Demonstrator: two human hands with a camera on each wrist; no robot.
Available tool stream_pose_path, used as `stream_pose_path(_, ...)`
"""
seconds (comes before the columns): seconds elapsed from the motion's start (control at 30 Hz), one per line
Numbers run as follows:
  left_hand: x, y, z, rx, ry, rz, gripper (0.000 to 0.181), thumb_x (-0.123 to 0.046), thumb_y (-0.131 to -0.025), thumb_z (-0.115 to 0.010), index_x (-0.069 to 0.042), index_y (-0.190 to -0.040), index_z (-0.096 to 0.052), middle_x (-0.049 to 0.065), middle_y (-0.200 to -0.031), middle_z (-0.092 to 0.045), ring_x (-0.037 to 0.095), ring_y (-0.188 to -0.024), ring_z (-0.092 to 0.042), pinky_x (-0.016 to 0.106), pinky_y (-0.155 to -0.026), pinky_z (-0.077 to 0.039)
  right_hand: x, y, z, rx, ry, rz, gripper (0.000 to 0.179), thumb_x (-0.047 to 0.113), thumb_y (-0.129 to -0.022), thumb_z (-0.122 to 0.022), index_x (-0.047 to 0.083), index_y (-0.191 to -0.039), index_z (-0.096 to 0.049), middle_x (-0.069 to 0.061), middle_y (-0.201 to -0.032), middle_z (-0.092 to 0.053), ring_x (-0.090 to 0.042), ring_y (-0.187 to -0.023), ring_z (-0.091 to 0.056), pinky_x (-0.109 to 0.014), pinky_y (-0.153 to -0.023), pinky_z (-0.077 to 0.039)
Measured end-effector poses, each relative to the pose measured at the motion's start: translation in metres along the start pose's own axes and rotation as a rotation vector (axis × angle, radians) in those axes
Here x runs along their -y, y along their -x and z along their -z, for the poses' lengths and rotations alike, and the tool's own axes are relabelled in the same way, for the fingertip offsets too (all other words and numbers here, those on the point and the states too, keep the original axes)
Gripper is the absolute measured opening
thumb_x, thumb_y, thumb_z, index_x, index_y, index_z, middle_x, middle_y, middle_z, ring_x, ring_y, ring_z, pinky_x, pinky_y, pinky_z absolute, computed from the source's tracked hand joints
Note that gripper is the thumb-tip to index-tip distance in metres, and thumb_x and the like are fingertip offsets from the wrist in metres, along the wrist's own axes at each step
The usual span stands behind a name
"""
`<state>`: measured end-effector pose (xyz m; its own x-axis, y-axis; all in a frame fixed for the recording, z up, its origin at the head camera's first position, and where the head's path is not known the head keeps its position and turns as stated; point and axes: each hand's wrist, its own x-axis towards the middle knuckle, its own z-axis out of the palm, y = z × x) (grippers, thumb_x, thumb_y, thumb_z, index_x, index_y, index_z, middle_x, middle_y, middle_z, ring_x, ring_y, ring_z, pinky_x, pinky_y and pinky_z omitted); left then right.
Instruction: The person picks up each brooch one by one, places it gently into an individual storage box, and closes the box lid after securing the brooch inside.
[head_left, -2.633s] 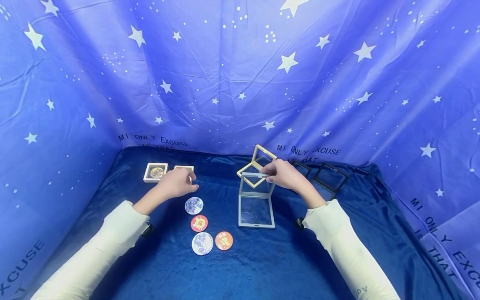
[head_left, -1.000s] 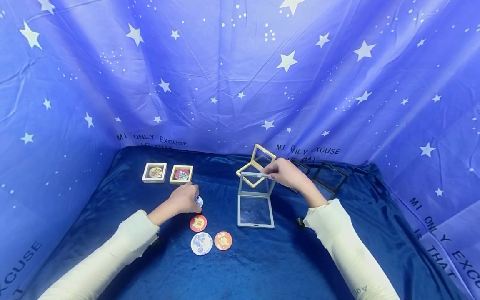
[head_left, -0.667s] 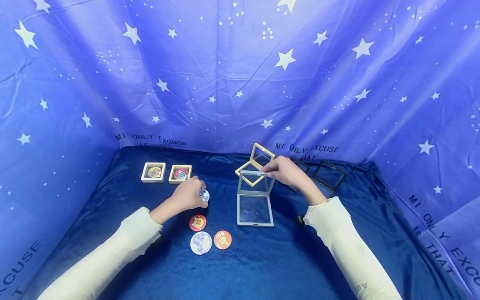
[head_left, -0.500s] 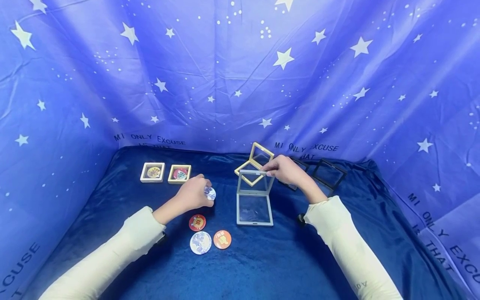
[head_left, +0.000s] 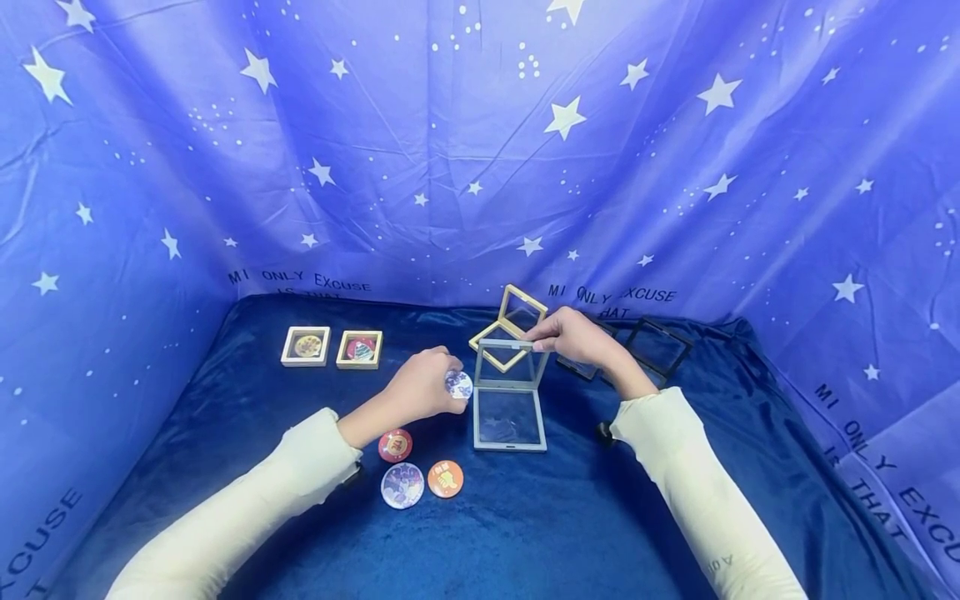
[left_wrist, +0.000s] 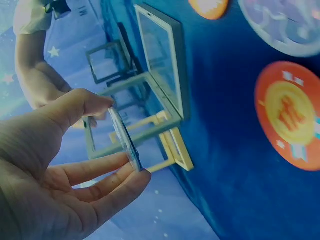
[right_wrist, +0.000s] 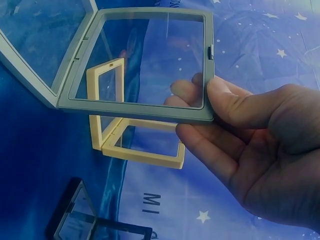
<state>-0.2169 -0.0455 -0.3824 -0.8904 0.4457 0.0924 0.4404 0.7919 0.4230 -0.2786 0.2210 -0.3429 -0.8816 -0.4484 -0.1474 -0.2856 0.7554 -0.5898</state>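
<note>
My left hand (head_left: 426, 385) pinches a round blue-and-white badge (head_left: 458, 385) by its edges, thumb on one side and fingertips on the other. In the left wrist view the badge (left_wrist: 125, 137) shows nearly edge-on. It is at the left side of a grey hinged display frame (head_left: 510, 419) with clear film panels. My right hand (head_left: 572, 337) grips the upper corner of the frame's raised lid, and the right wrist view shows thumb and fingers on either side of that lid (right_wrist: 145, 110). The frame's lower half lies flat on the blue cloth.
Behind the grey frame stands an opened yellow frame (head_left: 501, 354), with black frames (head_left: 658, 350) to its right. At the back left are a white frame (head_left: 305, 347) and a yellow one (head_left: 359, 349), each holding a badge. Red (head_left: 395, 446), blue-white (head_left: 402, 486) and orange badges (head_left: 446, 479) lie in front.
My left hand has come away from the filled yellow frame, picked up the blue-and-white badge from the cloth and carried it right to the grey frame. The right hand keeps holding the lid.
</note>
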Motion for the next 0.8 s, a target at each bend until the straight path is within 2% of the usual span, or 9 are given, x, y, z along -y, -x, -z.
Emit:
stream_pose_path(0.27,-0.018,-0.009,-0.002,0.023,0.013,-0.057,0.05,-0.025,-0.075,-0.088,0.001,-0.116,-0.074,0.013,-0.108,-0.072,0.023,-0.088,-0.065,0.037,-0.078,-0.056,-0.001,-0.005,0.002,0.009,-0.007,0.015,0.022,0.007,-0.097,-0.066,0.005,-0.116,-0.077,-0.017,-0.116,-0.075,-0.03,-0.104,-0.072,-0.048,-0.091,-0.057)
stream_pose_path(0.53,-0.029,-0.019,-0.012,0.052,0.003,-0.119,0.046,-0.024,-0.075,-0.088,-0.001,-0.113,-0.075,0.013,-0.111,-0.074,0.024,-0.095,-0.069,0.038,-0.083,-0.056,-0.001,-0.005,0.001,0.007,0.002,-0.009,0.021,0.006,-0.097,-0.066,0.004,-0.114,-0.077,-0.017,-0.114,-0.075,-0.031,-0.102,-0.072,-0.047,-0.089,-0.058)
stream_pose_path(0.8,-0.037,-0.027,-0.023,0.098,-0.02,-0.135,0.043,-0.027,-0.076,-0.088,-0.004,-0.111,-0.076,0.01,-0.111,-0.075,0.021,-0.093,-0.069,0.035,-0.081,-0.057,-0.001,-0.002,-0.006,-0.076,0.006,-0.003,0.019,0.005,-0.097,-0.066,0.003,-0.111,-0.078,-0.018,-0.113,-0.076,-0.031,-0.102,-0.073,-0.045,-0.086,-0.059)
